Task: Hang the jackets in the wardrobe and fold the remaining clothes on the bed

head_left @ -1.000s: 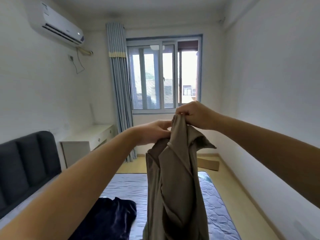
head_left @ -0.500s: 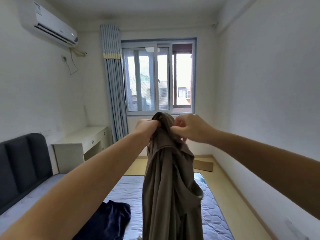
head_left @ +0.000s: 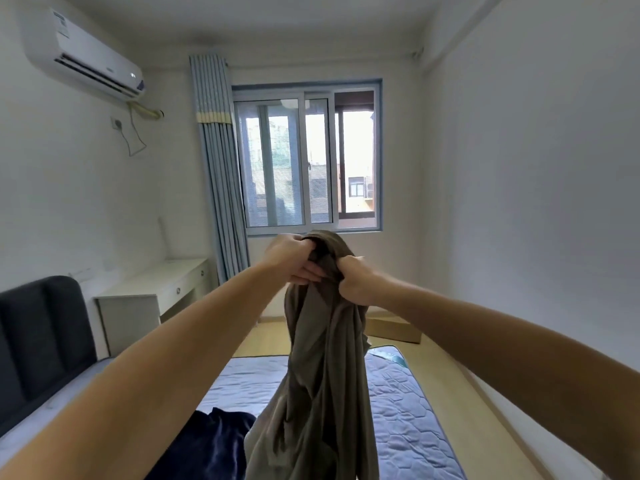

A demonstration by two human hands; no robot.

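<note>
Both hands, left (head_left: 294, 259) and right (head_left: 356, 284), grip the raised jacket (head_left: 325, 358).

Daylight from the window (head_left: 306, 161) lights your view evenly and fairly brightly, and its right pane is blown out almost white. Shadows on the walls (head_left: 519, 168) are faint and soft. The jacket (head_left: 325, 358), backlit, loses detail in its dark folds. Your wide lens bows straight lines near the edges, and the whole picture is slightly soft.
</note>
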